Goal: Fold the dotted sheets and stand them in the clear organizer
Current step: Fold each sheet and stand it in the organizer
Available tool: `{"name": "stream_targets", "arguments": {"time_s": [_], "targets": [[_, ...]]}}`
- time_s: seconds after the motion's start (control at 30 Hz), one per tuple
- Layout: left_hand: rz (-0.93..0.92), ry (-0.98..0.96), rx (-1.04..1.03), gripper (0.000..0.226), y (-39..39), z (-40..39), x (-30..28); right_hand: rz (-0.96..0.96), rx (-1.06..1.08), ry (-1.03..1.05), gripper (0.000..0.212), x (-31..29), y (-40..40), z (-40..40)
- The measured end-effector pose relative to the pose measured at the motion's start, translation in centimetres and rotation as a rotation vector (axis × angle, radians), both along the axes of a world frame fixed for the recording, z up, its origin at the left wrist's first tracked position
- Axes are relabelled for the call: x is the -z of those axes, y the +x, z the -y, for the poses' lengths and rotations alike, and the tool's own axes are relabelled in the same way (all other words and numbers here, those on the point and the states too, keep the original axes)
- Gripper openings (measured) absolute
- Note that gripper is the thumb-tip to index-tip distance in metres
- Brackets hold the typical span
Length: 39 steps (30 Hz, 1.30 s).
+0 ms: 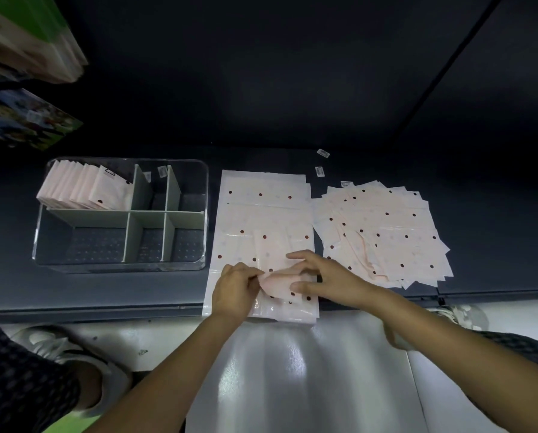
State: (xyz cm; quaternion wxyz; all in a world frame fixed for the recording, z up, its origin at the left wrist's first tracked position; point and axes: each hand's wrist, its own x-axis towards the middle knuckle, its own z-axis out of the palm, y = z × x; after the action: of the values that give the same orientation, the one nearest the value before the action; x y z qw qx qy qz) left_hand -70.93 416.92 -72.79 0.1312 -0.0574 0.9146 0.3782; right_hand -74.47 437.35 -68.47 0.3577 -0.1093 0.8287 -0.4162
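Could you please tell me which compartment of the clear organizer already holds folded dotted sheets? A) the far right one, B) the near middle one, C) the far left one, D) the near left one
C: the folded sheets stand in a row in the far left compartment of the organizer; the other compartments hold none.

dark shelf (pixel 105 292) | clear organizer (pixel 121 264) | dotted sheets (pixel 383 232) | labels (pixel 320 171)
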Motion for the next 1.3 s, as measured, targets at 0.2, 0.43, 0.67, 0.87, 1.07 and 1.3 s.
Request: {"name": "stream_targets", "arguments": {"time_s": [0.2,0.43,0.67,0.87,1.07,1.3], "targets": [[0.136,-0.026,-0.026,0.037,-1.3,-0.2,-0.4,0.296,0.040,-0.175,0.050,1.0,-2.0,0.6],[0.150,-0.020,-0.135,0.023,-1.7,-0.6,-0.6,0.065,0.243,0.006,0.020,2.2,-2.9,2.0],[-0.023,-0.087,-0.126,0.030,-0.6,-0.9,-0.6,-0.115,0.318,0.216,0.047,3.2,-3.0,4.2],[-0.250,-0.483,0.525,0.066,2.7,-0.2,1.2,-0.124,0.362,0.275,0.047,3.7,-3.4,4.6],[-0.153,-0.582,0.652,0.074,2.7,1.0,2.3,-0.203,0.583,0.192,0.017,3.5,-2.5,4.9],[-0.168,-0.588,0.663,0.075,2.6,0.8,2.6,-0.068,0.445,-0.256,0.014,2.7,-1.2,7.3]]}}
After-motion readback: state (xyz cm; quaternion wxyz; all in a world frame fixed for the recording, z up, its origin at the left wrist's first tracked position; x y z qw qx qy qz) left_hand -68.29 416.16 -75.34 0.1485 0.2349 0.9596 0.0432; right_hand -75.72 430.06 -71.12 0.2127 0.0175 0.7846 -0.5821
